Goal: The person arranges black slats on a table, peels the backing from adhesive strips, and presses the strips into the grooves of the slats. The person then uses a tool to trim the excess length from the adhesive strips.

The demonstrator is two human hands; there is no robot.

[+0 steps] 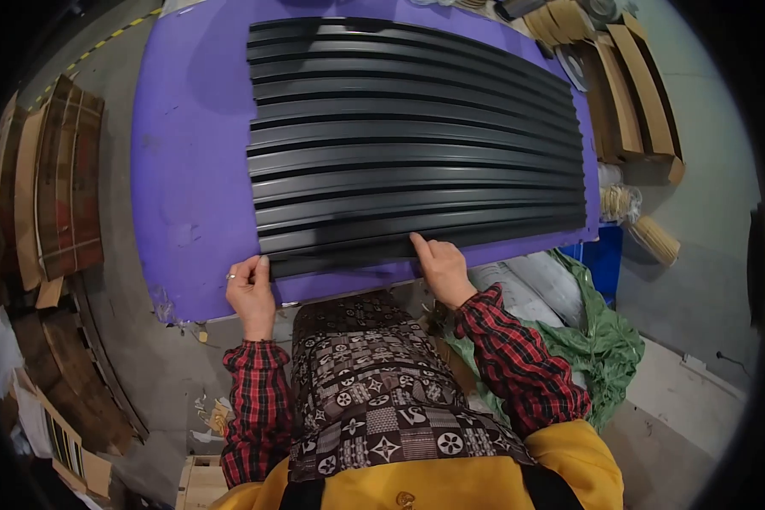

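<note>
A black ribbed panel [416, 127], its long ridges running left to right, lies on the purple tabletop [191, 153]. At its near left corner, my left hand [252, 297] is closed, thumb and curled fingers pinching the edge. A ring shows on one finger of this hand. Farther right along the same near edge is my right hand [444, 270], with one digit resting on the panel's top and the others bent at the edge. Its fingertips are partly hidden. Both forearms wear red and black plaid sleeves [523, 365].
Cardboard boxes [68, 178] stand on the floor at left. An open carton [633, 93] sits beyond the right table edge, near bundles of thin sticks [654, 240]. A green sack [608, 357] with white packages lies below the table at right.
</note>
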